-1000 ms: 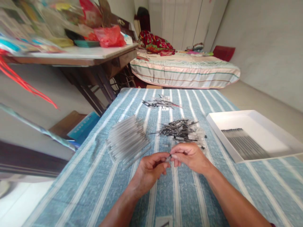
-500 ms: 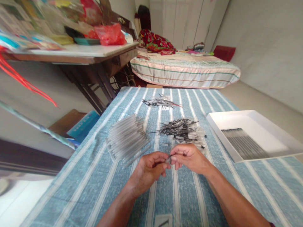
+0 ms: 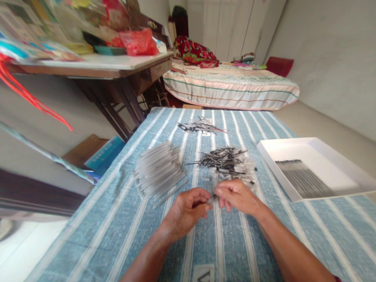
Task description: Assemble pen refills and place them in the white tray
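My left hand (image 3: 188, 207) and my right hand (image 3: 237, 197) meet above the striped cloth, thumbs and fingertips pinched. Between them is a small pen part (image 3: 212, 199), greyish and clear with a dark bit at the right. My left fingers grip its pale end and my right fingers its dark end; the fingers hide most of it. Left of my hands lies a stack of translucent pen barrels (image 3: 160, 168). Just beyond my right hand is a heap of black pen tips and refills (image 3: 221, 158), mixed with clear caps (image 3: 246, 168).
A white box (image 3: 346, 164) on the right holds a row of pens (image 3: 302, 178). Farther back lies a small pile of thin dark parts (image 3: 201, 126). A cluttered side table (image 3: 141, 62) stands at the left, with a bed (image 3: 232, 88) behind.
My right hand has shifted slightly right, so the gap between my fingertips is wider and more of the dark bit shows. My left hand stays nearly in place.
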`<state>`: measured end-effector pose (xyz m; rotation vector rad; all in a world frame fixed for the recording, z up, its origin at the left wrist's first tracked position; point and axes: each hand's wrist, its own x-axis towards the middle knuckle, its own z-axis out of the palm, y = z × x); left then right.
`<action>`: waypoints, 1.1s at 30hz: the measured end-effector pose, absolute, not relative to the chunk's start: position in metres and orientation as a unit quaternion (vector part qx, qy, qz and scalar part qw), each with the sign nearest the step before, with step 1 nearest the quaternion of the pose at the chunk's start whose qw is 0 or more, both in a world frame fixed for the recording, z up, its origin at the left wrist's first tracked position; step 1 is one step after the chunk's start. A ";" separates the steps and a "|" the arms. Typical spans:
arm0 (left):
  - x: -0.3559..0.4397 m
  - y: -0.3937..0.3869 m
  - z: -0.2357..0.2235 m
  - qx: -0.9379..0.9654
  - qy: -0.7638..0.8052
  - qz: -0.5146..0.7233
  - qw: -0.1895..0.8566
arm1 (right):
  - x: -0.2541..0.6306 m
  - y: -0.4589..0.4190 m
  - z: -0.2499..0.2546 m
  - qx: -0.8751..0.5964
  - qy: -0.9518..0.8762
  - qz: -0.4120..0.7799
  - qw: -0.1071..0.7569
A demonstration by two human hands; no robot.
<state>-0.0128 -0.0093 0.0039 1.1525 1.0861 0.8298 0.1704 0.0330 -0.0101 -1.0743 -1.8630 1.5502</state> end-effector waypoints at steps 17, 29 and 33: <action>-0.011 -0.009 0.004 0.493 0.467 0.370 0.634 | 0.167 0.030 -0.011 -0.416 -0.674 0.565 0.230; -0.009 -0.010 0.004 0.485 0.479 0.365 0.634 | 0.167 0.031 -0.009 -0.430 -0.662 0.565 0.240; -0.009 -0.010 0.005 0.486 0.481 0.356 0.638 | 0.168 0.031 -0.008 -0.435 -0.677 0.551 0.222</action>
